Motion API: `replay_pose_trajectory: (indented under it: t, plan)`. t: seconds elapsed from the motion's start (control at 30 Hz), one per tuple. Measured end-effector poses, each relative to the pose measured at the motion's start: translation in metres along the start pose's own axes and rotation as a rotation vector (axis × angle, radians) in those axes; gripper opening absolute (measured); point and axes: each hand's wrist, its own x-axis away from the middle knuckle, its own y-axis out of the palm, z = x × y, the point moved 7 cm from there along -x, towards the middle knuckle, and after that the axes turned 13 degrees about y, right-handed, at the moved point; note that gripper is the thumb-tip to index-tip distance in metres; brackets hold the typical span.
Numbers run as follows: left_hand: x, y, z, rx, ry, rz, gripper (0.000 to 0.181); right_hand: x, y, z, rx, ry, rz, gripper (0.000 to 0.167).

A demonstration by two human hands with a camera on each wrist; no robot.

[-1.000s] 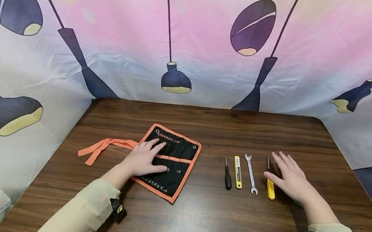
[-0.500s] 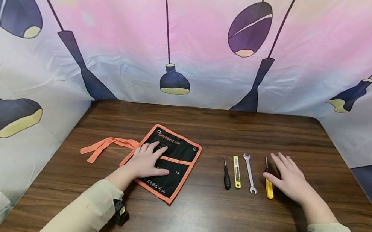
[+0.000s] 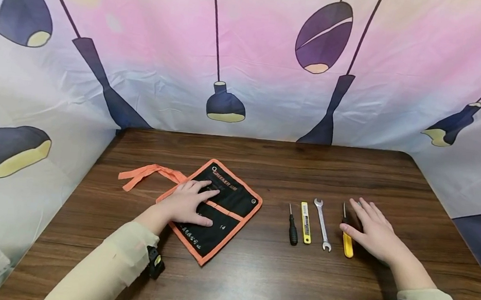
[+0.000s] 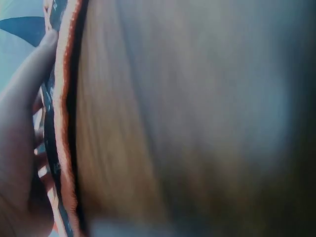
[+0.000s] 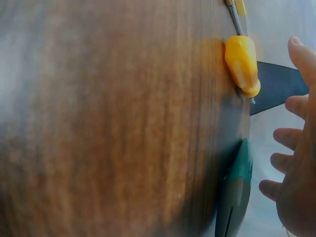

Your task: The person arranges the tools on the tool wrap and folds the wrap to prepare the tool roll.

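Note:
In the head view my left hand [image 3: 188, 203] lies spread on a black tool pouch [image 3: 225, 239] with orange edging. The left wrist view shows the thumb on the pouch's face [image 4: 61, 98], very close up. My right hand [image 3: 374, 235] hovers over the table with straight fingers and grips nothing. Just left of it lies a yellow-handled screwdriver [image 3: 348, 245]. Below that hand, the right wrist view shows a green and grey object [image 5: 234, 185], which the hand covers in the head view. Left of the screwdriver lie an open-ended wrench [image 3: 323, 225], a yellow strip-like tool [image 3: 305, 223] and a black-handled screwdriver [image 3: 292, 231].
Orange ties [image 3: 150, 172] trail from the pouch to the left. The brown wooden table [image 3: 252, 288] reaches back to a printed cloth [image 3: 262, 108] with lamp pictures. More cloth hangs at both sides.
Under my left hand the pouch has turned clockwise, its lower corner swinging left. The orange ties have shifted right and away from me. My right hand and the tools have stayed put.

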Motion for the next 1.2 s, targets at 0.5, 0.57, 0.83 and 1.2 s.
replay_pose_trajectory:
  t: [0.5, 0.57, 0.83, 1.2]
  plan:
    - [-0.002, -0.008, 0.003, 0.093, 0.011, -0.070, 0.086, -0.002, 0.003, 0.001, 0.003, -0.008, -0.014, 0.082]
    - [0.000, -0.011, 0.005, 0.077, 0.005, -0.012, 0.085, -0.001, 0.002, 0.000, 0.001, -0.007, -0.014, 0.082]
    - [0.011, -0.013, 0.011, 0.033, -0.090, 0.152, 0.086, 0.001, 0.001, 0.000, 0.005, -0.004, -0.012, 0.082]
    - [0.010, -0.003, 0.012, -0.018, -0.121, 0.094, 0.095, -0.002, 0.001, -0.005, 0.003, -0.003, -0.020, 0.082]
